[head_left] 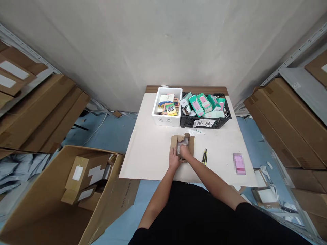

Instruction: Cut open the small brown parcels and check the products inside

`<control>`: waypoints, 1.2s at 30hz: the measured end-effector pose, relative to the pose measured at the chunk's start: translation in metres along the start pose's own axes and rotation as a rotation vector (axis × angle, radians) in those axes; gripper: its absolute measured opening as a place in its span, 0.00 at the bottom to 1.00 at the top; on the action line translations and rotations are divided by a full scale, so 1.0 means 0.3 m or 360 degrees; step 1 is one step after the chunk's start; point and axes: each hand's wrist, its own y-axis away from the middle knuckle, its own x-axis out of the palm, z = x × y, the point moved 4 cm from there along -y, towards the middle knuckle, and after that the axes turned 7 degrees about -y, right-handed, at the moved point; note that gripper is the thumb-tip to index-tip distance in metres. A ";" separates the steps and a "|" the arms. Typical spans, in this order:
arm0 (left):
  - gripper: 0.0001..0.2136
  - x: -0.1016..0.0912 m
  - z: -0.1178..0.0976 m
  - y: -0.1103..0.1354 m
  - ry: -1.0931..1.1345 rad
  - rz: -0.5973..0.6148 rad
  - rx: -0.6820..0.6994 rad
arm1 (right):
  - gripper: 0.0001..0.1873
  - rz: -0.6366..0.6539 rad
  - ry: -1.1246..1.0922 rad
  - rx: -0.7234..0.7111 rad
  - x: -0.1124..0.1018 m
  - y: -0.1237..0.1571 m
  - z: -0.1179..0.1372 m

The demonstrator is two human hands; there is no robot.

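A small cardboard box (174, 141) lies opened near the middle of the table, its flaps spread and its far edge torn. My left hand (174, 160) grips the near left side of this box. Reaching into the box, my right hand (184, 152) has its fingers closed at some clear plastic wrapping (182, 143); whatever the wrapping covers is hidden. A yellow and black utility knife (204, 157) rests on the table to the right of my right forearm. Behind the box lies a scrap of clear plastic (191, 132).
At the table's back stand a white bin (166, 120) of small boxes and a black crate (224, 121) of green-and-pink boxes. A pink blurred item (239, 164) lies at the right. A large carton (33, 207) holding boxes stands on the floor at left. Shelves flank both sides.
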 end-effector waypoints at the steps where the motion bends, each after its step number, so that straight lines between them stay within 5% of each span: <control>1: 0.19 0.008 0.001 -0.006 0.0002 0.0001 -0.0011 | 0.20 0.0022 0.0049 0.0078 0.010 -0.021 -0.011; 7: 0.25 0.059 0.014 -0.030 0.0005 0.0002 -0.0008 | 0.45 0.0162 0.0331 0.0334 0.036 -0.137 -0.079; 12: 0.25 0.091 0.009 -0.037 0.0060 -0.0041 -0.0059 | 0.50 0.0315 0.0534 0.0415 0.061 -0.156 -0.112; 15: 0.23 0.097 -0.001 -0.037 0.0066 -0.0023 -0.0049 | 0.49 0.0283 0.0547 0.0342 0.048 -0.134 -0.099; 21: 0.18 0.077 0.003 -0.040 0.0076 0.0042 -0.0078 | 0.24 0.0257 0.0398 0.0212 -0.020 -0.074 -0.018; 26: 0.14 0.030 0.038 -0.036 0.0039 -0.0122 -0.0156 | 0.31 -0.0021 0.0061 -0.0096 -0.226 -0.050 0.053; 29: 0.09 -0.015 0.104 -0.020 -0.0015 -0.0211 -0.0133 | 0.30 -0.0222 -0.0263 -0.0292 -0.385 -0.038 0.055; 31: 0.06 -0.057 0.184 0.002 -0.0051 -0.0265 -0.0109 | 0.27 -0.0163 -0.0394 -0.0363 -0.445 -0.038 0.042; 34: 0.04 -0.129 0.345 0.052 -0.0140 -0.0297 -0.0072 | 0.25 0.0052 -0.0310 -0.0296 -0.453 -0.055 0.007; 36: 0.06 -0.177 0.457 0.093 -0.0198 -0.0285 -0.0071 | 0.28 0.0175 -0.0069 -0.0050 -0.419 -0.067 -0.042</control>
